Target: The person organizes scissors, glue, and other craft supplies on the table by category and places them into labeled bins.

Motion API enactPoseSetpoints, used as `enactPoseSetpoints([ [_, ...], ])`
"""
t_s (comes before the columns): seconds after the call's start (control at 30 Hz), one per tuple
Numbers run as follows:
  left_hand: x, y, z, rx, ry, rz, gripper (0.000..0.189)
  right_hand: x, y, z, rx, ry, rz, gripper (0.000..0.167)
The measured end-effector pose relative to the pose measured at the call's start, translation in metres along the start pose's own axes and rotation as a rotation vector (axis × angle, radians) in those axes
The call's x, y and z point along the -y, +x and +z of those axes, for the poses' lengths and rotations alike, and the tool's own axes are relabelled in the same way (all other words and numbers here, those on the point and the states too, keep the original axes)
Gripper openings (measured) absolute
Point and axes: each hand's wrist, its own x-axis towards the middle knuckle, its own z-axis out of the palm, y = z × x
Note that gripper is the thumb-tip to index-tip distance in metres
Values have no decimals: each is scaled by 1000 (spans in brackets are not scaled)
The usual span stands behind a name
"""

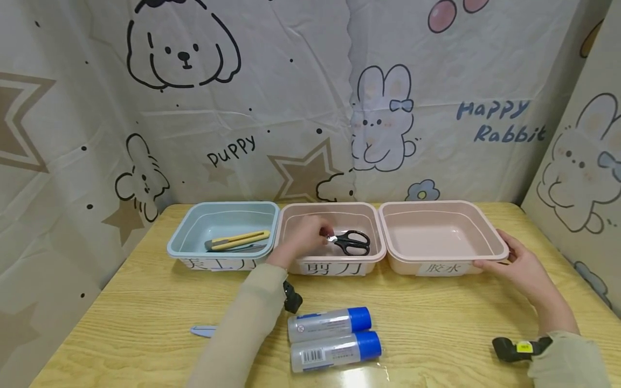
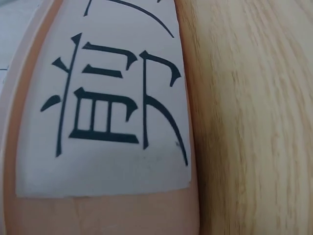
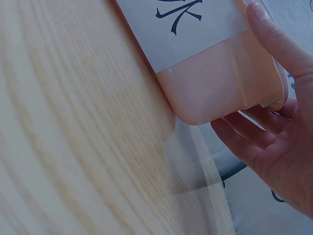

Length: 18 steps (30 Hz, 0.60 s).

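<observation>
My left hand (image 1: 306, 236) reaches into the middle pink bin (image 1: 335, 260) and pinches the blade end of black-handled scissors (image 1: 353, 243). In the left wrist view only that bin's labelled front (image 2: 102, 169) shows; the hand is out of that frame. My right hand (image 1: 524, 272) grips the front right corner of the right-hand pink bin (image 1: 400, 264). In the right wrist view its thumb lies on the front near the rim, and the fingers (image 3: 244, 134) curl round the side. Nothing is seen inside this bin.
A blue bin (image 1: 176, 249) at the left holds a yellow utility knife (image 1: 240, 240) and a greyish tool. Two glue bottles (image 1: 335, 353) with blue caps lie in front. A slim light-blue object (image 1: 202, 331) is partly hidden by my left sleeve. A printed curtain hangs behind.
</observation>
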Motion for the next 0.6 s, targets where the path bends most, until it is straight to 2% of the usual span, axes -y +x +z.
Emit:
enactPoseSetpoints([
  [0.2,-3,3,1,68,12,-76,22,1,0,0,0,-5,8,97],
  [0.3,-4,3,1,80,15,-95,20,2,0,1,2,-2,13,97],
  [0.47,-7,1,-3,50,31,-62,21,2,0,1,-4,4,12,96],
  [0.6,-8,-8,-8,24,44,-6,19,1,0,2,-13,0,1,96],
])
